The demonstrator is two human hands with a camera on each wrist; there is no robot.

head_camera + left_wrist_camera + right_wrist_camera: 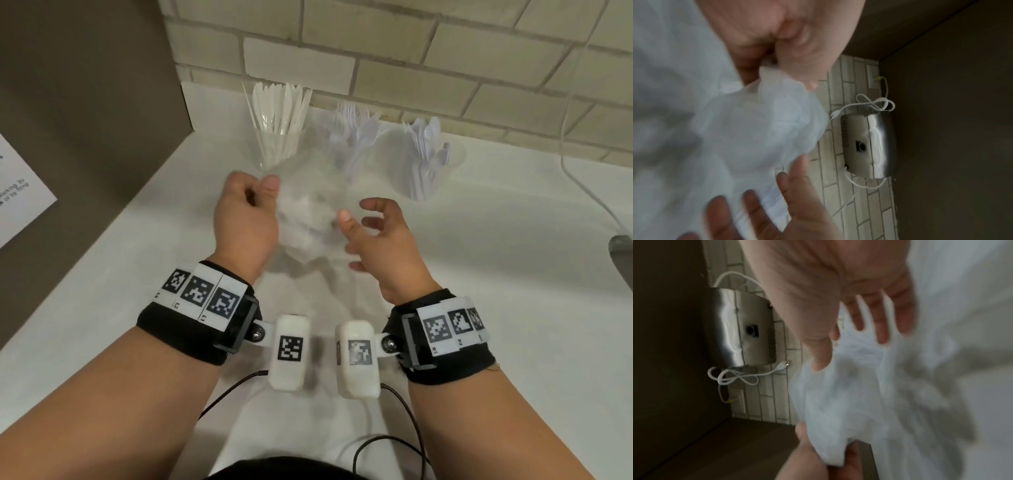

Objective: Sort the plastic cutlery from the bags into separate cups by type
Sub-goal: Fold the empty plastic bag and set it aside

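A crumpled clear plastic bag (308, 222) hangs blurred between my two hands above the white counter (479, 308). My left hand (245, 219) pinches its top edge between thumb and curled fingers; the same bag (760, 129) fills the left wrist view below the left hand (781, 53). My right hand (380, 236) is spread open beside the bag (838, 394), fingers (884, 324) straight, at most brushing it. Three clear cups stand at the wall: knives (279, 120), forks (352, 130), spoons (428, 150). I cannot tell whether the bag holds anything.
A brick-tiled wall (411, 51) backs the counter. A dark panel (85, 102) with a paper sheet (20, 192) closes off the left. A white cable (582, 178) runs down at the right, where a steel appliance (869, 146) with a coiled cord sits against the wall.
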